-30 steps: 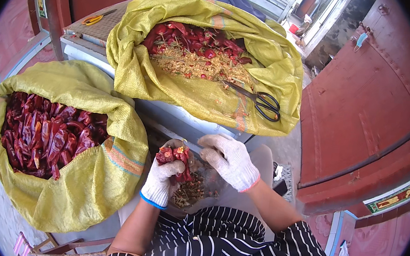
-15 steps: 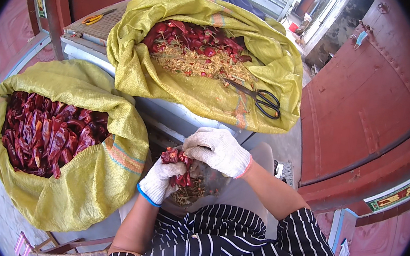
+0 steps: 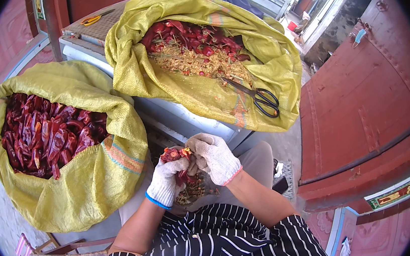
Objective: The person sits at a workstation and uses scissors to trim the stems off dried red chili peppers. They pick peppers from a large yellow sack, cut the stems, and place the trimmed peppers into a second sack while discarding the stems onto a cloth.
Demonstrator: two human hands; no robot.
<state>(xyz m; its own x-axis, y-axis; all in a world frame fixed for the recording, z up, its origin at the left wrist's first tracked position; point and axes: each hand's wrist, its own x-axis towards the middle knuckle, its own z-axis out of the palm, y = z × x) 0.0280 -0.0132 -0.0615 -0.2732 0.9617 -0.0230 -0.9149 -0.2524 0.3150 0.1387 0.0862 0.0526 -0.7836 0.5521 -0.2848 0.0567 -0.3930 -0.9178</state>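
Note:
My left hand (image 3: 165, 178), in a white knit glove with a blue cuff, is closed round a small bunch of dried red chilies (image 3: 171, 154). Their open ends face up, with orange-yellow bits showing. Fingers curled together, my gloved right hand (image 3: 215, 158) touches the bunch's right side; what its fingertips pinch is hidden. Under the hands, stems and scraps (image 3: 192, 193) lie over my lap. To the left stands a yellow woven sack (image 3: 81, 190) packed with whole red chilies (image 3: 45, 132).
Ahead, a second yellow sack (image 3: 144, 80) lies spread on a table (image 3: 81, 38), holding chilies, pale seeds (image 3: 192, 63) and black-handled scissors (image 3: 263, 102). Yellow-handled pliers or cutters (image 3: 93, 19) rest on the table's left. A red metal door (image 3: 363, 110) stands at right.
The bunch has tipped so that its open ends show more. My left hand has shifted slightly right, and my right hand's fingers have curled in and moved down along the bunch's right side.

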